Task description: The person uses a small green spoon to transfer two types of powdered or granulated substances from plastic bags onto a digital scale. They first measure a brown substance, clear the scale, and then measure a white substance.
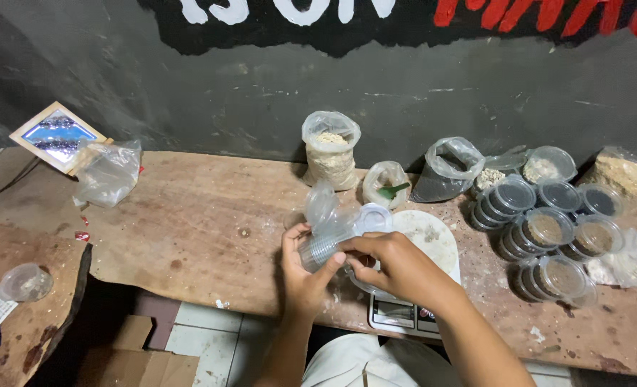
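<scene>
Stack of small clear plastic hinged-lid cups (pixel 323 240), held over the wooden bench's (pixel 189 215) front edge, just left of a white digital scale (pixel 422 247). Our left hand (pixel 300 276) grips the stack from below, fingers clamped; our right hand (pixel 394 261) pinches its end. Filled, lidded cups (pixel 548 236) sit stacked well right.

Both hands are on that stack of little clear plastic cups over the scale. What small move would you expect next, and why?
Probably pulling one cup free. The left hand grips the nested stack of small clear plastic cups with hinged lids, and the right hand pinches at its end with the fingertips. Just below sits the white digital kitchen scale, its round platform bare, and filled, lidded cups are stacked to the right.
</scene>
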